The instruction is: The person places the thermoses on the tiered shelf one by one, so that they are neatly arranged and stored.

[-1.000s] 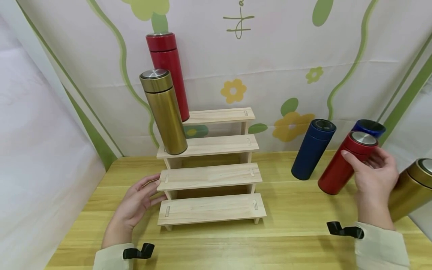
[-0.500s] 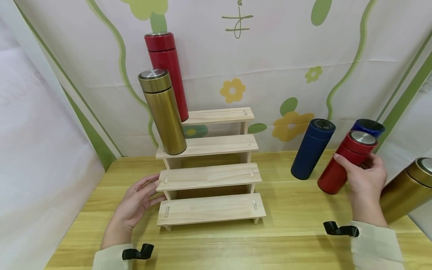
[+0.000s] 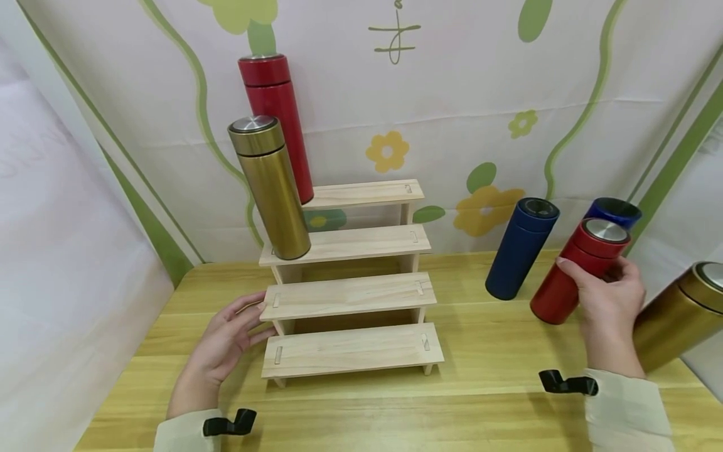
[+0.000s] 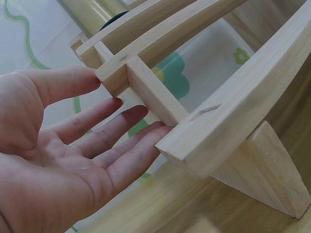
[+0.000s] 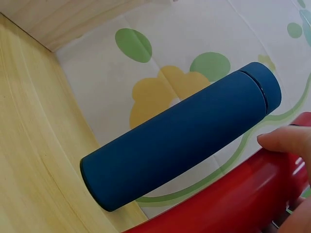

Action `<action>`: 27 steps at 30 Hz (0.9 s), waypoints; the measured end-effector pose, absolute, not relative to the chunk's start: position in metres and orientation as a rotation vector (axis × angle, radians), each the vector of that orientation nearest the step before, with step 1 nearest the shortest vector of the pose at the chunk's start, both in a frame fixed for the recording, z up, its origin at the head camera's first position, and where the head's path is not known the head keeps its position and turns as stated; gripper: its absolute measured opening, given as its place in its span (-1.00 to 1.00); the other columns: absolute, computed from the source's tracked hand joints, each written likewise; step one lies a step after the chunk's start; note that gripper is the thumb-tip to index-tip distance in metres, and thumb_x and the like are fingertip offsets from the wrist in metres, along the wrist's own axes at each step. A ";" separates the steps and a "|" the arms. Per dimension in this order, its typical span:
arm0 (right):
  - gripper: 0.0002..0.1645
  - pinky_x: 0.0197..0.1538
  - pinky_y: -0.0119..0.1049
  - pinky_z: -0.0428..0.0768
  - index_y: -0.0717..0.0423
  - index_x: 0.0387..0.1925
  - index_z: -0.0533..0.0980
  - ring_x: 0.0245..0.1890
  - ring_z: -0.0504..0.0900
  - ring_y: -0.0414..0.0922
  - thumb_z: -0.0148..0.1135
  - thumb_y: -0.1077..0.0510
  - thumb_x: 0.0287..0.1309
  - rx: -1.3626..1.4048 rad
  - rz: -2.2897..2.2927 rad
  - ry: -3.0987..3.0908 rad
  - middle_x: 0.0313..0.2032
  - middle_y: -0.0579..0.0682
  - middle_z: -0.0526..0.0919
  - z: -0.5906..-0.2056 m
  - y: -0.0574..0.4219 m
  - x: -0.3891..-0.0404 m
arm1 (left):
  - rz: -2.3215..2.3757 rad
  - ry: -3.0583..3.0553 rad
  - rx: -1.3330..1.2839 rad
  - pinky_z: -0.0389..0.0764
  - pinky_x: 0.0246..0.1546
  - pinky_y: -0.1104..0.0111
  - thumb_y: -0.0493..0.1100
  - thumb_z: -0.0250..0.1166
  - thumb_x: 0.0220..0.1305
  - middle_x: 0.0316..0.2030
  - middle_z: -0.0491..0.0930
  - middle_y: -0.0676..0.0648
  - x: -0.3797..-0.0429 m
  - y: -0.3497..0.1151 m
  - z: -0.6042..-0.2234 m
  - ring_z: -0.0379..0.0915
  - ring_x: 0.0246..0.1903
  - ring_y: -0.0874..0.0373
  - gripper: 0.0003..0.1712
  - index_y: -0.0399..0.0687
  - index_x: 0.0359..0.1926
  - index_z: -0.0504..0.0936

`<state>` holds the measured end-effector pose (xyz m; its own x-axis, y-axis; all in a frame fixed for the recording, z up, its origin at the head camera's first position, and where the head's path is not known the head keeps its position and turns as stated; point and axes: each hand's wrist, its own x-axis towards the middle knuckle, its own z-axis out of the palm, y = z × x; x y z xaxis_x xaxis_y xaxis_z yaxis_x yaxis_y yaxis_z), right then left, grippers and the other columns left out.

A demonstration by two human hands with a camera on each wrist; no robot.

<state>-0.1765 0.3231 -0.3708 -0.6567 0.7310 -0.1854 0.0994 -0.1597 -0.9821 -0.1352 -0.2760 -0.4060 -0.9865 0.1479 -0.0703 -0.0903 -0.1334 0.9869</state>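
My left hand (image 3: 223, 345) is at the left side of a stepped wooden stand (image 3: 350, 351). In the left wrist view its thumb meets one shelf's corner, and its loosely extended fingers (image 4: 136, 150) reach the end of the shelf below. At the right, my right hand (image 3: 612, 307) holds a red thermos (image 3: 556, 295) with a silver lid top, upright on the table. The thumb lies across its near side and the other fingers are mostly hidden behind it. A matte navy thermos (image 5: 180, 141) stands beside the red one, apart from the hand.
On the stand's upper-left steps stand a gold thermos (image 3: 271, 194) and, behind it, a taller-looking red thermos (image 3: 279, 119). A shiny blue thermos (image 3: 612, 210) is partly hidden at the right. Another gold thermos (image 3: 678, 326) stands near the right edge. A printed cloth (image 3: 440, 75) hangs behind the table.
My right hand has shifted left and closer round the red thermos, then stayed there. The thermos and my left hand have kept their places; the whole view drifts slightly.
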 end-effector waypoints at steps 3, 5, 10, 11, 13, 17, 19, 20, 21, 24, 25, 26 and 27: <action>0.05 0.39 -0.35 0.42 -0.37 0.43 0.31 0.20 0.38 -0.36 0.70 0.19 0.02 -0.953 1.830 -1.724 0.16 -0.43 0.45 -0.370 0.320 -0.176 | 2.254 1.950 0.071 0.78 0.17 0.19 -0.22 0.11 0.68 0.17 0.71 0.17 -0.135 -0.277 -0.406 0.69 0.18 0.23 -0.70 0.05 0.29 0.57; 0.05 0.44 -0.30 0.41 -0.42 0.41 0.27 0.23 0.36 -0.35 0.68 0.18 0.03 -0.951 1.807 -1.768 0.26 -0.43 0.42 -0.370 0.318 -0.175 | 2.252 1.951 0.066 0.78 0.17 0.20 -0.21 0.11 0.68 0.17 0.71 0.18 -0.136 -0.277 -0.406 0.69 0.19 0.24 -0.70 0.07 0.29 0.58; 0.05 0.50 -0.21 0.41 -0.48 0.41 0.22 0.25 0.37 -0.34 0.65 0.11 0.05 -0.934 1.714 -1.869 0.34 -0.41 0.38 -0.372 0.313 -0.173 | 2.246 1.953 0.059 0.78 0.17 0.20 -0.21 0.12 0.68 0.17 0.71 0.17 -0.136 -0.277 -0.406 0.69 0.19 0.24 -0.70 0.07 0.29 0.58; 0.05 0.47 -0.24 0.41 -0.48 0.41 0.23 0.24 0.37 -0.34 0.66 0.11 0.04 -0.929 1.701 -1.872 0.31 -0.41 0.40 -0.372 0.313 -0.173 | 2.247 1.951 0.059 0.78 0.17 0.20 -0.21 0.12 0.68 0.17 0.71 0.17 -0.136 -0.277 -0.407 0.69 0.19 0.24 -0.70 0.08 0.29 0.58; 0.05 0.46 -0.26 0.42 -0.45 0.42 0.25 0.22 0.37 -0.36 0.66 0.12 0.03 -0.915 1.682 -1.876 0.29 -0.41 0.42 -0.374 0.313 -0.173 | 2.251 1.948 0.061 0.78 0.16 0.20 -0.21 0.12 0.68 0.17 0.71 0.17 -0.136 -0.277 -0.407 0.69 0.18 0.24 -0.70 0.08 0.29 0.58; 0.03 0.43 -0.29 0.44 -0.43 0.40 0.28 0.20 0.39 -0.38 0.69 0.09 0.01 -0.894 1.644 -1.898 0.26 -0.41 0.45 -0.376 0.313 -0.173 | 2.256 1.945 0.062 0.78 0.16 0.21 -0.21 0.12 0.68 0.16 0.72 0.17 -0.136 -0.276 -0.407 0.69 0.18 0.24 -0.70 0.07 0.29 0.58; 0.03 0.39 -0.32 0.46 -0.40 0.42 0.29 0.17 0.41 -0.38 0.69 0.06 0.01 -0.873 1.591 -1.932 0.22 -0.41 0.46 -0.378 0.313 -0.173 | 2.251 1.947 0.059 0.78 0.16 0.21 -0.21 0.12 0.68 0.16 0.72 0.18 -0.136 -0.276 -0.407 0.70 0.18 0.25 -0.70 0.08 0.29 0.57; 0.03 0.35 -0.35 0.47 -0.38 0.42 0.30 0.16 0.42 -0.38 0.69 0.05 0.01 -0.858 1.567 -1.944 0.20 -0.41 0.47 -0.379 0.312 -0.173 | 2.250 1.947 0.059 0.78 0.16 0.21 -0.21 0.12 0.68 0.16 0.71 0.18 -0.136 -0.276 -0.407 0.69 0.18 0.25 -0.70 0.07 0.29 0.57; 0.03 0.34 -0.35 0.48 -0.37 0.44 0.29 0.15 0.41 -0.38 0.69 0.02 0.01 -0.843 1.534 -1.970 0.20 -0.41 0.47 -0.379 0.311 -0.174 | 2.250 1.947 0.057 0.78 0.16 0.21 -0.21 0.13 0.68 0.16 0.71 0.18 -0.136 -0.276 -0.407 0.69 0.17 0.24 -0.70 0.07 0.29 0.57; 0.05 0.29 -0.38 0.49 -0.31 0.47 0.29 0.12 0.42 -0.38 0.69 0.00 0.01 -0.790 1.470 -2.003 0.17 -0.40 0.46 -0.381 0.308 -0.173 | 2.242 1.951 0.057 0.78 0.16 0.21 -0.20 0.13 0.67 0.16 0.70 0.18 -0.136 -0.277 -0.407 0.69 0.18 0.25 -0.70 0.10 0.29 0.58; 0.06 0.28 -0.39 0.50 -0.30 0.47 0.29 0.12 0.42 -0.39 0.69 -0.01 0.01 -0.779 1.448 -2.016 0.17 -0.39 0.47 -0.382 0.307 -0.173 | 2.241 1.953 0.059 0.77 0.16 0.21 -0.20 0.12 0.68 0.16 0.70 0.18 -0.136 -0.277 -0.407 0.69 0.18 0.26 -0.70 0.10 0.29 0.58; 0.05 0.28 -0.38 0.50 -0.31 0.47 0.29 0.12 0.42 -0.39 0.69 -0.02 0.01 -0.770 1.436 -2.025 0.18 -0.38 0.47 -0.382 0.307 -0.173 | 2.239 1.956 0.062 0.77 0.16 0.21 -0.20 0.12 0.68 0.17 0.70 0.19 -0.136 -0.277 -0.407 0.69 0.18 0.26 -0.70 0.11 0.29 0.58; 0.05 0.29 -0.38 0.51 -0.31 0.47 0.29 0.12 0.42 -0.39 0.68 -0.02 0.02 -0.764 1.425 -2.032 0.19 -0.38 0.47 -0.383 0.307 -0.173 | 2.236 1.956 0.065 0.77 0.16 0.21 -0.20 0.12 0.68 0.17 0.70 0.19 -0.136 -0.277 -0.407 0.69 0.18 0.26 -0.70 0.12 0.28 0.58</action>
<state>-0.1729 0.3067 -0.3830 -0.6944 0.7117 0.1064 0.1426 0.2809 -0.9491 -0.1362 -0.2773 -0.4072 -0.9846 0.1561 -0.0787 -0.0988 -0.1255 0.9872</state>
